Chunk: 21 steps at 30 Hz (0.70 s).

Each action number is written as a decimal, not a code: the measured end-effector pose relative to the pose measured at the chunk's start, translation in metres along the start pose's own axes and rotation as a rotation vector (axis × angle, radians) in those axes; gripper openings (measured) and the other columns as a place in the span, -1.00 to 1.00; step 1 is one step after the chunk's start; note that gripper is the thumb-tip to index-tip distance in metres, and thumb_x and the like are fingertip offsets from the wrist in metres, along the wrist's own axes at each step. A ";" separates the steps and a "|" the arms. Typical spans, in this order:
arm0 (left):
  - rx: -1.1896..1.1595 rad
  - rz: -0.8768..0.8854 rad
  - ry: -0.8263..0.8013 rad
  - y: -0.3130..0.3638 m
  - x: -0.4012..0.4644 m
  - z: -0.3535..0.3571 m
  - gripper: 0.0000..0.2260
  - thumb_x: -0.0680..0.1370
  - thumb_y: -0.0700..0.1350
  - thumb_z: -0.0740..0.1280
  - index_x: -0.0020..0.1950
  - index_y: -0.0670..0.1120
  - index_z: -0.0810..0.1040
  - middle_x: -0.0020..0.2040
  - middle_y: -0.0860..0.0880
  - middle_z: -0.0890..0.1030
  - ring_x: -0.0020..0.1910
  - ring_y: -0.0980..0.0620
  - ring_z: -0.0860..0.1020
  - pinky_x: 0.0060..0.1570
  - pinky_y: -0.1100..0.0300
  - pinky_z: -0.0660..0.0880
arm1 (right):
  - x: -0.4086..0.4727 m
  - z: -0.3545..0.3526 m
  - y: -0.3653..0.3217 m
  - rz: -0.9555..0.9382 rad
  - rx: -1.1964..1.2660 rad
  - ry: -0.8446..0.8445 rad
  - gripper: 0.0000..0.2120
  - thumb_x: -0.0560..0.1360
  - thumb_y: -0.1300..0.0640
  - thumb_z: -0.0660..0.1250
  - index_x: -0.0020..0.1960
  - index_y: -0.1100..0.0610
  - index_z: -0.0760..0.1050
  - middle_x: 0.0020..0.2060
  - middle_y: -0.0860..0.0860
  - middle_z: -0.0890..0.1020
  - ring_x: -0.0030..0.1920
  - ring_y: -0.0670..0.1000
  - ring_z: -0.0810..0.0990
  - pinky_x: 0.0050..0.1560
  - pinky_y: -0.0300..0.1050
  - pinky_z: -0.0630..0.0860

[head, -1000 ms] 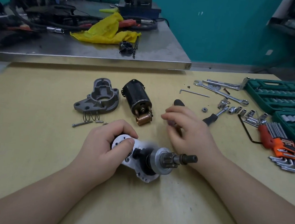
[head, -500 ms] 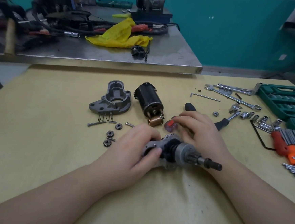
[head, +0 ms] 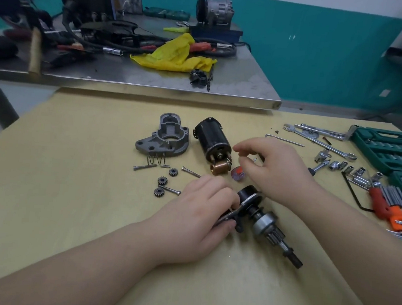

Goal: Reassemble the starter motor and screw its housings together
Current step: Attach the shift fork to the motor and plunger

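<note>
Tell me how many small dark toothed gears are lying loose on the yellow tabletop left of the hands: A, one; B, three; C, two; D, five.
B: three small dark toothed gears lie apart on the yellow tabletop, one by the bolts, one below it and one nearest the left hand.

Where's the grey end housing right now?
The grey housing lies on the yellow table, left of the black motor body, with a spring at its near edge.
</note>
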<state>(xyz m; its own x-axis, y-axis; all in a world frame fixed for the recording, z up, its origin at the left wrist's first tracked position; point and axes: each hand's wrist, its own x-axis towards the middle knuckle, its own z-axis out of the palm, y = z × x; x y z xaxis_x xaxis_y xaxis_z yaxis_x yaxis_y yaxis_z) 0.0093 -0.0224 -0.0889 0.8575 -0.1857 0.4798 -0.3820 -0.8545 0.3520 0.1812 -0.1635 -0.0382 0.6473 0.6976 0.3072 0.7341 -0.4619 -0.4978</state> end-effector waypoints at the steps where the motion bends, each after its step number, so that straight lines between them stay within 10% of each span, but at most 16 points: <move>1: 0.005 -0.002 0.007 0.000 0.001 0.000 -0.84 0.63 -0.14 0.42 0.16 -0.14 0.53 0.14 -0.06 0.51 0.09 -0.12 0.45 0.15 -0.11 0.47 | 0.007 -0.001 -0.007 0.005 -0.034 -0.066 -0.74 0.60 0.08 0.40 0.25 -0.14 0.69 -0.05 -0.31 0.65 0.08 -0.16 0.57 0.04 -0.23 0.48; 11: 0.098 -0.414 0.356 -0.049 0.002 -0.034 -0.84 0.62 -0.03 0.37 0.14 -0.07 0.63 0.08 0.04 0.58 0.17 -0.02 0.49 0.23 0.23 0.35 | 0.039 0.020 -0.042 0.079 -0.561 -0.392 -0.75 0.53 -0.13 0.44 0.20 -0.20 0.65 -0.04 -0.08 0.66 0.02 0.10 0.63 -0.14 -0.06 0.55; 16: 0.337 -0.738 0.125 -0.090 -0.002 -0.045 -0.64 0.58 -0.06 0.40 0.39 -0.01 0.60 0.28 -0.03 0.55 0.30 -0.16 0.44 0.30 -0.04 0.43 | 0.042 0.024 -0.048 0.083 -0.660 -0.388 -0.77 0.57 -0.05 0.44 0.22 -0.13 0.63 -0.07 -0.03 0.62 -0.04 0.11 0.61 -0.33 -0.13 0.38; 21: 0.298 -0.782 0.065 -0.096 -0.004 -0.039 -0.61 0.58 -0.01 0.37 0.42 0.04 0.56 0.30 0.00 0.48 0.29 -0.13 0.42 0.28 -0.04 0.45 | 0.043 0.027 -0.044 0.098 -0.708 -0.436 -0.76 0.55 0.00 0.46 0.21 -0.12 0.66 -0.03 -0.02 0.65 -0.01 0.13 0.64 -0.04 0.00 0.66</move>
<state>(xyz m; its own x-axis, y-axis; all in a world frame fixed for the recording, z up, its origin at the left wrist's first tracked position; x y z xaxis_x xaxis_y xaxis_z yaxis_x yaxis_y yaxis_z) 0.0288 0.0790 -0.0934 0.8123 0.5343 0.2339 0.4295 -0.8193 0.3798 0.1713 -0.0981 -0.0251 0.6841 0.7188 -0.1242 0.7285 -0.6647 0.1659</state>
